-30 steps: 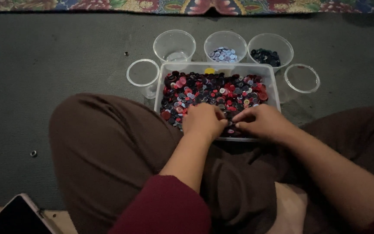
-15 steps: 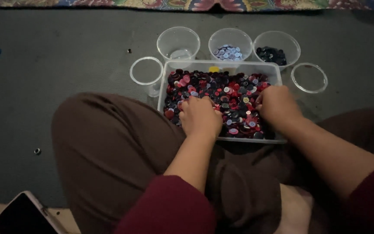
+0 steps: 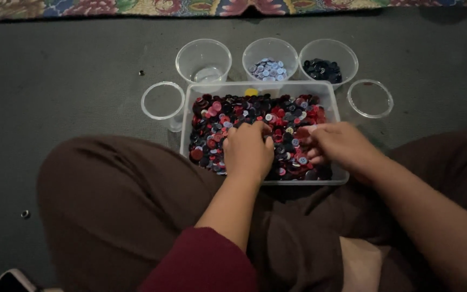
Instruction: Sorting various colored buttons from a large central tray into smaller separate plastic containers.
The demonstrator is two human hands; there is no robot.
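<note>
Sitting before you is a clear rectangular tray (image 3: 337, 174) heaped with red, dark and pale buttons (image 3: 287, 116). Your left hand (image 3: 248, 150) rests curled, knuckles up, on the heap; your right hand (image 3: 337, 146) pinches among buttons — whether either grips one, you cannot tell. Beyond stand three clear cups — one empty (image 3: 203, 60), one with pale-blue buttons (image 3: 269, 58), one with dark buttons (image 3: 328, 60).

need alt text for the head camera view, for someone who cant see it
Both hands, left hand and right hand, dig in a clear tray of red, pink and dark buttons. Five clear cups stand around it on grey carpet; two hold sorted buttons.
</note>
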